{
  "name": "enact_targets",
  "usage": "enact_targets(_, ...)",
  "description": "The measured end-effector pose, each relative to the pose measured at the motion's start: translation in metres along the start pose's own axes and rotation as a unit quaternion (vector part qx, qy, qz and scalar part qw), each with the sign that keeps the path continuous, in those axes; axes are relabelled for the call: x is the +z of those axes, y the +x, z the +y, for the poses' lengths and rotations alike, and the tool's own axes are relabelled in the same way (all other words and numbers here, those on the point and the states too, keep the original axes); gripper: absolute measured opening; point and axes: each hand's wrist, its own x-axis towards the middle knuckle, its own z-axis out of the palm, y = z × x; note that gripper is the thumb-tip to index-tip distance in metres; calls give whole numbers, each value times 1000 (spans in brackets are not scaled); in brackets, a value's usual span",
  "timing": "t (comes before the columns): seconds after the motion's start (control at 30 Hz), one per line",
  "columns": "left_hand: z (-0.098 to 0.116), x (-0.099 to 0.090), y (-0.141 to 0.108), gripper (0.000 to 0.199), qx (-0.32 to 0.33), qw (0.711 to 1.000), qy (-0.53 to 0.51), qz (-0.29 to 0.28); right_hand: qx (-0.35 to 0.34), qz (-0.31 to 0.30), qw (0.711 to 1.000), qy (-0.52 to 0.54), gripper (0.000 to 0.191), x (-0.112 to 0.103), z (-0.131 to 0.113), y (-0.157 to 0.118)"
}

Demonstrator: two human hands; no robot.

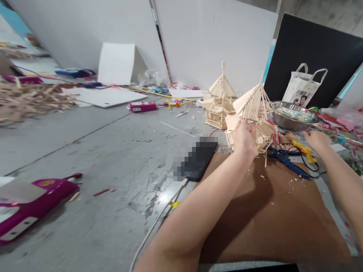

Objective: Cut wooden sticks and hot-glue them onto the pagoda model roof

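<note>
One glue gun (307, 153) near right hand (318, 141), fingers unclear; left hand (243, 139) clamped on pavilion (252, 105)

From where I stand, two big pale panels, one to the left (113, 22) and one nearer the middle (215, 30), close off the far side, with a thin dark strip (160, 39) slanting down between them. A bent white board (116, 62) stands before the left one. Over to the right leans a large black panel (317, 53), a sliver of light blue (269, 56) along its edge, and a rough, mottled grey wall (340, 13) shows above it. Below spreads a grey surface (107, 151), scuffed and stained, crossed by one straight dark seam (66, 144); light bounces off it in a bright glare (166, 197).
</note>
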Motion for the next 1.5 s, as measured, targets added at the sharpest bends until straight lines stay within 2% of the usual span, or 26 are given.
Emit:
enact_targets(0.03,0,1,-2,9,2,1000,-2,-3,-53,35,998,2,34,-10,-19,0)
enact_targets(0.1,0,2,-5,11,0,1000,-9,-13,-157,110,977,91,29,-26,-63,0)
enact_targets(0.2,2,3,-8,22,-8,999,-25,-24,-262,138,916,271,25,-38,-128,6)
enact_targets(0.3,3,3,-9,37,-16,999,-31,-23,-289,109,872,381,21,-36,-175,16)
enact_targets(0.43,6,3,-9,50,-29,998,-36,-38,-280,66,850,441,19,-29,-206,24)
enact_targets(0.5,7,3,-8,51,-30,998,-34,-43,-277,46,848,449,17,-28,-213,25)
enact_targets(0.6,8,3,-8,53,-30,997,-34,-55,-275,28,861,428,17,-27,-219,24)
enact_targets(0.7,9,3,-7,56,-33,997,-37,-61,-279,36,873,398,19,-26,-223,24)
enact_targets(1.0,10,2,-5,57,-33,996,-39,-75,-318,54,854,409,16,-19,-222,31)
enact_targets(1.33,11,2,-3,55,-30,995,-31,-94,-302,45,871,386,20,-18,-222,29)
enact_targets(1.5,10,1,-1,56,-27,994,-22,-104,-301,52,869,390,17,-19,-222,28)
